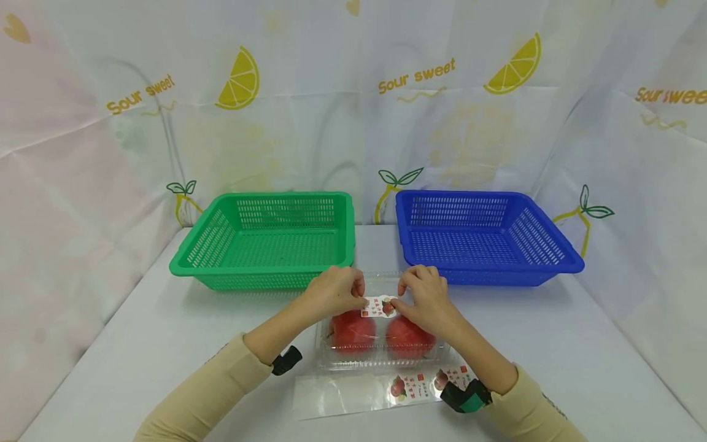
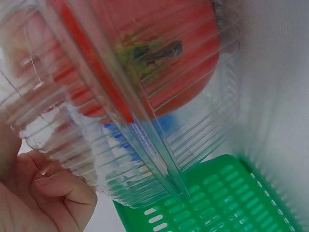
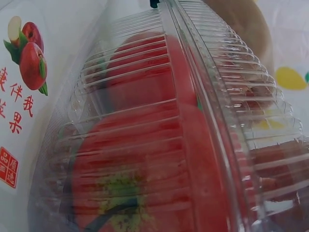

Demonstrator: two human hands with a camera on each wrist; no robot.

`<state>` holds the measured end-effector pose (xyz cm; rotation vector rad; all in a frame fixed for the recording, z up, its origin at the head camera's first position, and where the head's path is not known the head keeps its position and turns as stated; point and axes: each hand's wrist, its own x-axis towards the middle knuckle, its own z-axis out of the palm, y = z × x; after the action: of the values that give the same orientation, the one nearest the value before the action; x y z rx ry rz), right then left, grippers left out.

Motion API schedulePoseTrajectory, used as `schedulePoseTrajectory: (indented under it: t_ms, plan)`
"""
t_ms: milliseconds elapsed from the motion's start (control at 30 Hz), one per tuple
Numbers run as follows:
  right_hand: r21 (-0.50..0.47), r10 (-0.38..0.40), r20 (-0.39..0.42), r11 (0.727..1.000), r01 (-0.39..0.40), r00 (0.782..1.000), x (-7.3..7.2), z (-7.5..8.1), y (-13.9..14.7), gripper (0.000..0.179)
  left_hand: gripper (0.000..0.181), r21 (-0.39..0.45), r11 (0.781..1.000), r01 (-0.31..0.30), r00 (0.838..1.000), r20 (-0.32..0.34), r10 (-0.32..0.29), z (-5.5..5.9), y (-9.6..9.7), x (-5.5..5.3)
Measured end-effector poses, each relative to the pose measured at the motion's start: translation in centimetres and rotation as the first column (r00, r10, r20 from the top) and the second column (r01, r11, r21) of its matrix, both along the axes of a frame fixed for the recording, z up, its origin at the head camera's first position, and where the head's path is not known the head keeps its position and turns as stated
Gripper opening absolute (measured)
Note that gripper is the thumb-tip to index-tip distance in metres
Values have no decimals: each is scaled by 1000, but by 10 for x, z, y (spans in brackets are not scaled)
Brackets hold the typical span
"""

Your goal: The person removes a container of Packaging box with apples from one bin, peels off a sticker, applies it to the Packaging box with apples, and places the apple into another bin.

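Observation:
A clear plastic clamshell box (image 1: 381,355) holds two red apples (image 1: 353,331), visible through its ribbed walls. Across its lid is a small white label (image 1: 378,306) with an apple picture and red print. My left hand (image 1: 334,291) touches the label's left end with the thumb, fingers bent above it. At the other end, my right hand (image 1: 428,298) has its thumb on the label, the index finger standing apart from the thumb. The left wrist view shows bent fingers (image 2: 63,193) beside the box; in the right wrist view the hand beyond the box is blurred.
In front of the box lies a clear backing strip (image 1: 342,393) bearing more printed labels (image 1: 405,388). A green basket (image 1: 259,270) stands at the back left and a blue basket (image 1: 491,268) at the back right. A patterned cloth (image 1: 331,123) hangs behind the white table (image 1: 237,319).

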<state>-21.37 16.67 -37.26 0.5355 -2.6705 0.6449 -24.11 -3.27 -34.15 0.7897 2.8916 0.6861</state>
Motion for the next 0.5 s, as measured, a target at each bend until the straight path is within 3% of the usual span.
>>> schedulePoseTrajectory:
  t_ms: [500]
  plan:
    - [16, 35, -61, 999, -34, 998, 4, 2, -3, 25, 12, -77, 997, 17, 994, -103, -24, 2, 2, 12]
